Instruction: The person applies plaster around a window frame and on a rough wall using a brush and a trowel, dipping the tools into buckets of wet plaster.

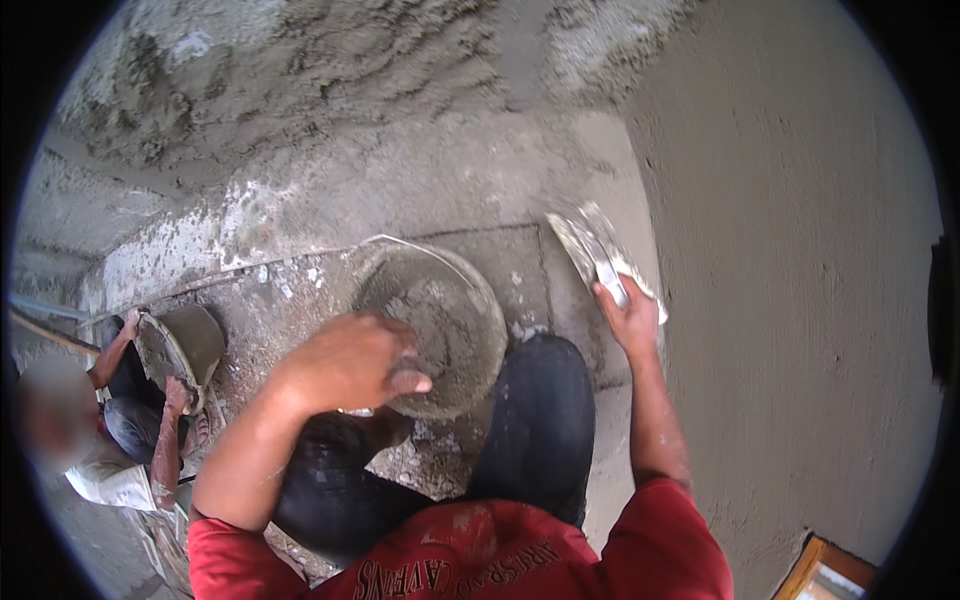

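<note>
My right hand [632, 318] is closed round the handle of a plastering trowel [584, 246]. Its long pale blade is smeared with mortar and held up near the corner of the walls, slightly blurred. My left hand [350, 362] hangs over the left side of a round bucket [497, 335]. The fingers are loosely bent, with the thumb apart from them, and nothing shows in this hand. Wet grey mortar [440, 330] is inside the bucket, which stands in front of my knees with its handle resting at the far rim.
Smooth grey plaster covers the wall [780, 230] on my right; rough mortar [280, 80] coats the far wall. At left, another person [115, 480] grips a second bucket [203, 340]. Debris litters the floor [275, 295]. A wooden frame [825, 565] lies at lower right.
</note>
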Demonstrator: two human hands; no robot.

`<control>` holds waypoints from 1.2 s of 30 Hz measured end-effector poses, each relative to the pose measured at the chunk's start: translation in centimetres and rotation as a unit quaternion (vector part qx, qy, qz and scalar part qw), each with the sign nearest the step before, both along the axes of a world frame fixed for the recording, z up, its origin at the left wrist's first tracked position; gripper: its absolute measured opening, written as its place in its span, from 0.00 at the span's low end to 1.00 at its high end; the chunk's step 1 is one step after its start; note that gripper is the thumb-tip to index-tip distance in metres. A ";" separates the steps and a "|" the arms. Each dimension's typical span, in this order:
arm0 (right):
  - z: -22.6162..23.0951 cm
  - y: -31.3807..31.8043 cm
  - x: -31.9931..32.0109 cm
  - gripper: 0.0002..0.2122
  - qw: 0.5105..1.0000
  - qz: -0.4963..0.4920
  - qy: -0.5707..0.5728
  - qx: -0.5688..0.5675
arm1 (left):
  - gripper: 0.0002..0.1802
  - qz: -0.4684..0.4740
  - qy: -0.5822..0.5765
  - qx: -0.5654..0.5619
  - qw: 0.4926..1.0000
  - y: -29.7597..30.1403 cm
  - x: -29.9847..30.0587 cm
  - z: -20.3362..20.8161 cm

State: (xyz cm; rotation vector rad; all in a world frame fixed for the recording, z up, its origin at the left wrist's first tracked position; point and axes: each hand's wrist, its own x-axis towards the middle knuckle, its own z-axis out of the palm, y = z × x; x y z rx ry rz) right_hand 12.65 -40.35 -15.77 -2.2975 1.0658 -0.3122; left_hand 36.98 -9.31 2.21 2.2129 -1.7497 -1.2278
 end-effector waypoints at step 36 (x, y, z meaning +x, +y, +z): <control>-17.8 -18.2 16.8 0.24 0.970 -0.178 -0.126 0.103 | 0.27 -0.022 0.013 -0.103 0.994 1.1 -0.8 0.9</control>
